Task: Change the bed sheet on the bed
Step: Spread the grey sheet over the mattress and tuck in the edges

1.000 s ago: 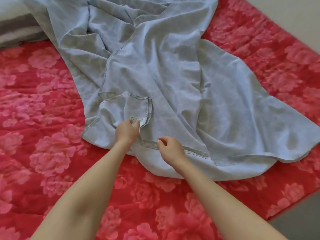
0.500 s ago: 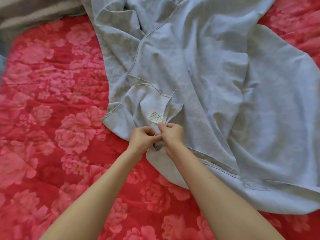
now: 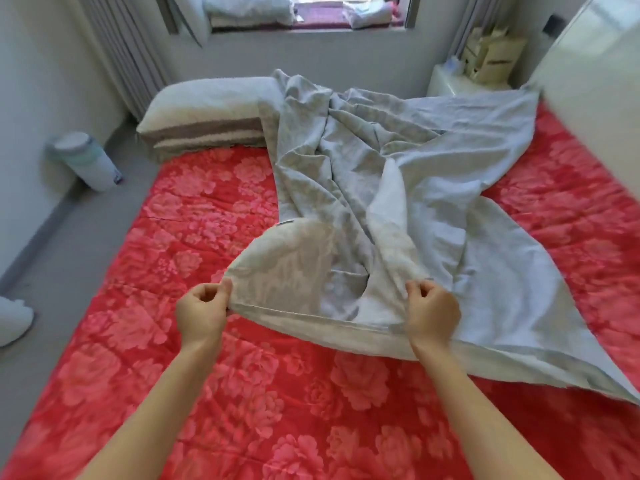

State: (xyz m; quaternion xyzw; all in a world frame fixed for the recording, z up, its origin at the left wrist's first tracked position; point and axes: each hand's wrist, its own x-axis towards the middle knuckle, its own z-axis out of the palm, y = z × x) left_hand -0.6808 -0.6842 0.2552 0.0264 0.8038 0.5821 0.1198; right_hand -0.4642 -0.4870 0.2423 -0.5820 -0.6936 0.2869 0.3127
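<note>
While the pale blue-grey sheet [image 3: 398, 174] lies crumpled in a diagonal across the red floral bed [image 3: 242, 393], from the pillow [image 3: 207, 109] at the far left toward the near right, the left hand [image 3: 202, 313] and the right hand [image 3: 431, 317] each pinch its near hem. Their fingers are curled tight on the cloth and lift that edge just off the bed. The step looks like finding an edge to spread the sheet from.

The risk lies in the middle, where most of the cloth is bunched and folded over itself. A pull or flick from here may drag the whole heap nearer instead of opening it. The far end touches the pillow's right end and could tug it askew. The near right corner runs out of view, so I cannot tell whether it could slip off the bed.
</note>
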